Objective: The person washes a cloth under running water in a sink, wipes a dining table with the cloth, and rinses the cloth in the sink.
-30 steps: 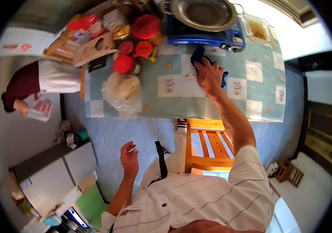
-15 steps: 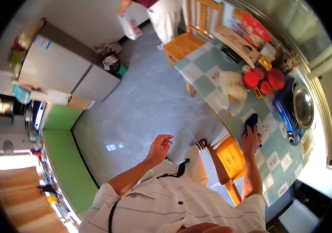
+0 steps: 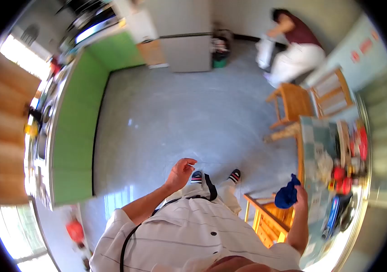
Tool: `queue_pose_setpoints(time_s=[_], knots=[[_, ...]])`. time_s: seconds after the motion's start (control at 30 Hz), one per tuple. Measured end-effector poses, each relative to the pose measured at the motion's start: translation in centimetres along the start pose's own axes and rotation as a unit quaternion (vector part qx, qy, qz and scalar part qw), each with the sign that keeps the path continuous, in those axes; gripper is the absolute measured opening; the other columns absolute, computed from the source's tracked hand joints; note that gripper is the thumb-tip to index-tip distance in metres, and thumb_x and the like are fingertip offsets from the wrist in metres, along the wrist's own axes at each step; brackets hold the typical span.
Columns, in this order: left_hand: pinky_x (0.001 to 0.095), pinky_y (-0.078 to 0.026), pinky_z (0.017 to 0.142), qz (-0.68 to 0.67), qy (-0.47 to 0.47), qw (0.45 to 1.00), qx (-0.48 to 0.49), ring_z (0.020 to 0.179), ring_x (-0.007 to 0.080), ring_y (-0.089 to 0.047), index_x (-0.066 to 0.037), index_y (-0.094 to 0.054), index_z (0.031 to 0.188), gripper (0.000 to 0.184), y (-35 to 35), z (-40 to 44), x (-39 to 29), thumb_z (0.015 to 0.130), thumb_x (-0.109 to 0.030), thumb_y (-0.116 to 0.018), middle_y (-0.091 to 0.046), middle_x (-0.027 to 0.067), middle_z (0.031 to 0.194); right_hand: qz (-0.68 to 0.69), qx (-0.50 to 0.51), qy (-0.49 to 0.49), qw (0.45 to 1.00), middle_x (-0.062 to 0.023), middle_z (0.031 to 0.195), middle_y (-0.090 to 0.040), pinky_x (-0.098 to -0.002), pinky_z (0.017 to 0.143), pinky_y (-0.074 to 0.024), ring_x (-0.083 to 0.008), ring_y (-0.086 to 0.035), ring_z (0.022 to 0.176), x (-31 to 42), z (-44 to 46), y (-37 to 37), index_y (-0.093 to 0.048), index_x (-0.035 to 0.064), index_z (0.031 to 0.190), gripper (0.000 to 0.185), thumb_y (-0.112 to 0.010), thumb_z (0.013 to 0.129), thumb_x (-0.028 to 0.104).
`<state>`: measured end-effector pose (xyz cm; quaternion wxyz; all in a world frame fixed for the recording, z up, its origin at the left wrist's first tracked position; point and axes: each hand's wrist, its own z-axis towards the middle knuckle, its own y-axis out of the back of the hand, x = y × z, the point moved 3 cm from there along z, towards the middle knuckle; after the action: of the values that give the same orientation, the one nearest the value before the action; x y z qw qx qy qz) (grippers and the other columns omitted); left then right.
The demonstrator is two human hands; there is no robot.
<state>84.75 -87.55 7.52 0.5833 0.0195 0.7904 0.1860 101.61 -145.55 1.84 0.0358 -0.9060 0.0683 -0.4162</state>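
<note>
A dark blue cloth (image 3: 287, 194) hangs bunched from my right hand (image 3: 301, 197), whose fingers are closed on it. That hand is held over the left edge of the checked table (image 3: 310, 156), above a wooden chair (image 3: 273, 222). My left hand (image 3: 181, 175) is in front of my body over the floor, with its fingers curled together. A small pale spot shows at its fingertips, too small to name.
A person (image 3: 298, 43) bends near the back wall with a white bag (image 3: 264, 53). Another wooden chair (image 3: 295, 100) stands at the table's far end. Red-lidded jars (image 3: 339, 173) and a blue portable stove (image 3: 334, 213) sit on the table. Green cabinets (image 3: 73, 131) line the left; a fridge (image 3: 185, 52) stands behind.
My right hand has lifted the blue cloth off the tabletop. My view has turned left, so the table now lies farther right. The other person has bent down.
</note>
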Motion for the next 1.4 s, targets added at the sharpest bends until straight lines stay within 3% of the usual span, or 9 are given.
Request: queue_pose_setpoints(time_s=[0.03,0.1,0.23,0.3,0.63,0.87,1.1,1.2,1.4], knots=[[0.0305,-0.055,0.08,-0.01,0.014,0.999,-0.039,0.096,0.015,-0.066,-0.003,-0.061,0.118,0.022,1.7,-1.0,1.0,0.099,-0.003,-0.05,-0.065,0.0081,0.108,0.041,0.068,-0.007,0.997,-0.004,0.092,-0.067,-0.037,0.078,-0.0573,-0.0219,-0.068,0.083,0.1,1.1,-1.5,-0.067,0.0108,0.109,0.022,-0.06,0.089,0.012],[0.0312,-0.055,0.081,-0.094,0.086,0.988,-0.087,0.097,0.0162,-0.066,-0.003,-0.061,0.119,0.024,5.0,-2.6,3.2,0.098,-0.003,-0.049,-0.065,0.008,0.108,0.026,0.024,-0.087,0.996,-0.0061,0.102,-0.07,-0.0407,0.088,-0.0575,-0.0252,-0.07,0.095,0.8,1.7,-6.4,-0.066,0.011,0.116,0.026,-0.059,0.091,0.017],[0.0316,-0.055,0.084,-0.189,0.127,0.956,-0.182,0.098,0.0162,-0.066,-0.003,-0.062,0.122,0.027,8.5,-4.3,5.0,0.097,-0.005,-0.054,-0.066,0.0093,0.109,0.005,0.104,-0.168,0.98,-0.0082,0.113,-0.07,-0.0451,0.095,-0.0554,-0.0284,-0.068,0.106,2.2,4.5,-18.0,-0.062,0.0109,0.126,0.033,-0.058,0.095,0.023],[0.031,-0.054,0.082,-0.215,0.13,0.939,-0.234,0.096,0.015,-0.065,-0.003,-0.062,0.122,0.026,9.3,-4.5,5.3,0.097,-0.006,-0.054,-0.066,0.0083,0.108,-0.01,0.175,-0.148,0.973,-0.0103,0.119,-0.069,-0.0478,0.098,-0.0541,-0.031,-0.067,0.11,2.7,6.4,-24.0,-0.057,0.011,0.133,0.038,-0.055,0.098,0.026],[0.0299,-0.054,0.081,-0.317,0.103,0.829,-0.449,0.096,0.0149,-0.065,-0.003,-0.063,0.12,0.023,15.8,-7.0,7.1,0.098,-0.003,-0.056,-0.066,0.0059,0.108,-0.115,0.435,-0.165,0.878,-0.0087,0.12,-0.065,-0.0417,0.092,-0.0541,-0.0267,-0.065,0.106,3.4,10.0,-61.4,-0.05,0.0098,0.14,0.042,-0.051,0.1,0.024],[0.0296,-0.055,0.076,-0.408,0.122,0.662,-0.616,0.092,0.0166,-0.067,-0.002,-0.063,0.118,0.02,21.9,-12.6,12.0,0.099,-0.005,-0.059,-0.066,0.0082,0.107,-0.145,0.561,-0.183,0.794,-0.007,0.123,-0.064,-0.0383,0.094,-0.0527,-0.0228,-0.064,0.108,-4.5,-0.3,-83.6,-0.048,0.0075,0.143,0.048,-0.052,0.099,0.025],[0.0302,-0.055,0.078,-0.41,0.089,0.651,-0.632,0.093,0.0169,-0.067,-0.002,-0.063,0.121,0.022,34.9,-16.2,15.8,0.1,-0.009,-0.06,-0.066,0.0089,0.107,-0.15,0.615,-0.243,0.735,-0.0079,0.123,-0.064,-0.0404,0.093,-0.0545,-0.0246,-0.065,0.108,-14.4,-9.9,-98.5,-0.047,0.0091,0.143,0.047,-0.053,0.098,0.021],[0.0326,-0.056,0.081,-0.391,0.094,0.704,-0.586,0.096,0.0188,-0.066,0.0,-0.06,0.125,0.029,42.1,-17.0,16.2,0.102,-0.018,-0.06,-0.066,0.0104,0.108,-0.139,0.621,-0.244,0.732,-0.008,0.125,-0.063,-0.0398,0.093,-0.0545,-0.0245,-0.064,0.111,-16.8,-15.6,-103.7,-0.046,0.0099,0.145,0.048,-0.053,0.098,0.02],[0.0352,-0.055,0.088,-0.474,0.064,0.738,-0.476,0.107,0.0214,-0.064,-0.002,-0.051,0.136,0.042,53.7,-14.9,16.3,0.103,-0.028,-0.059,-0.06,0.0119,0.117,-0.154,0.651,-0.251,0.699,-0.008,0.127,-0.064,-0.041,0.095,-0.0552,-0.0243,-0.066,0.111,-20.4,-22.8,-113.7,-0.048,0.0108,0.143,0.044,-0.053,0.1,0.023]])
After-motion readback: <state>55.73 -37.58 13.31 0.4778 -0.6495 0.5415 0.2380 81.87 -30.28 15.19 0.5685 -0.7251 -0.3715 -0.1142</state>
